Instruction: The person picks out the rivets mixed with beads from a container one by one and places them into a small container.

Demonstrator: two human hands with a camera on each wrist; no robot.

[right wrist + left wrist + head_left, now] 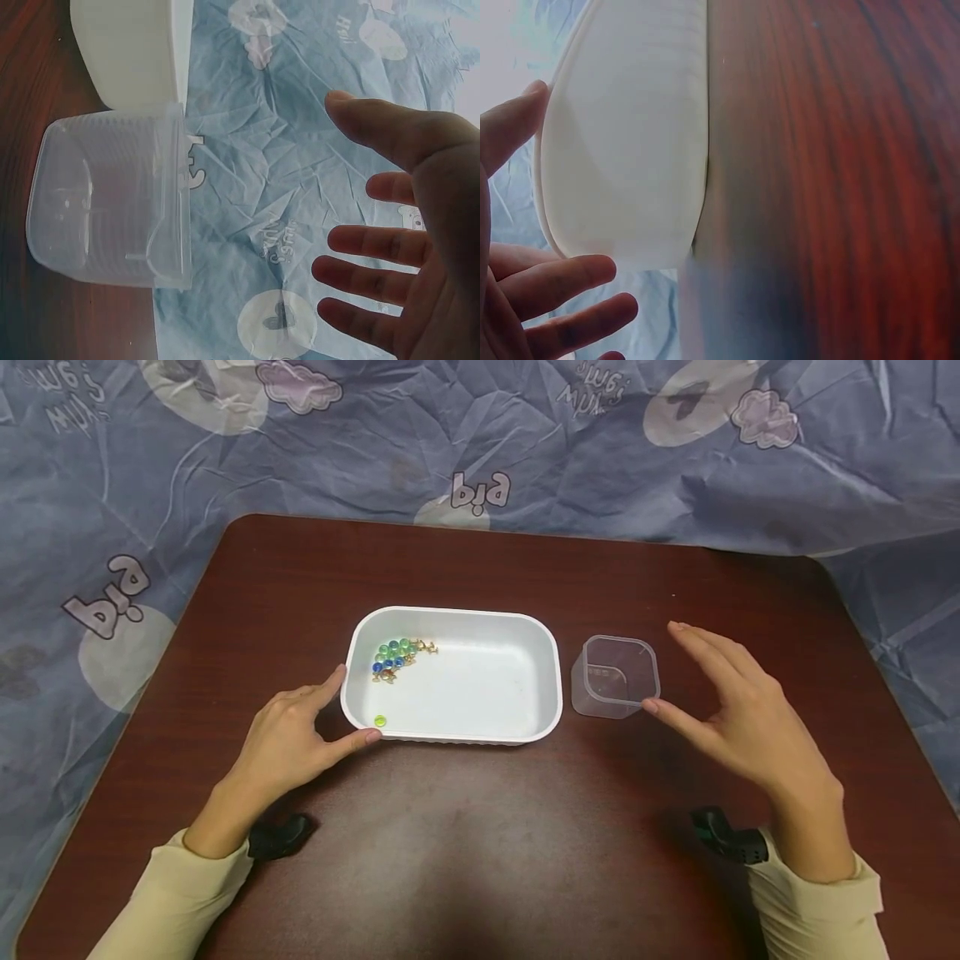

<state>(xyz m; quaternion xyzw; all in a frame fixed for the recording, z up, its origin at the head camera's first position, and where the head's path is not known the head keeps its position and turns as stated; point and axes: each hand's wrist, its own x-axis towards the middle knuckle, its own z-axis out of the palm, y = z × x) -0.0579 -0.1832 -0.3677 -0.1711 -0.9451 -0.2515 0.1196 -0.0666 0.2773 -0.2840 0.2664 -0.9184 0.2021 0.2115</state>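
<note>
At the near side, the two cream fabric cuffs of the left sleeve (187, 889) and right sleeve (817, 902) are seen at seven and five o'clock in the head view, and a small black device is worn at each wrist. A dark reddish-brown wood-grain table (465, 827) is spread beneath.

The left hand (287, 739) is held wide, thumb and index finger parted, with nothing gripped; its thumb is rested on the near rim, and its index finger is set against the end rim, of a white, shallow, round-cornered rectangular tray (480, 740). The right hand (753, 718) is also held wide, its fingers extended and its palm turned inward, with nothing grasped; in the right wrist view a gap is seen between it and a clear, square, round-cornered plastic container (611, 706).

The tray is placed just above the centre of the head view, and the container is stood upright just beside it, at three o'clock. Within the tray, a single glossy yellow-green round bead (380, 721) is found at eight o'clock. Farther in, at ten o'clock, blue and green round beads (393, 653) are clustered, edged by small gold-coloured pieces (432, 647), whose exact shape cannot be told.

Beyond the table, at twelve o'clock, a creased blue-grey cloth (360, 460) is printed with pale circles, pink clouds and lettering.
</note>
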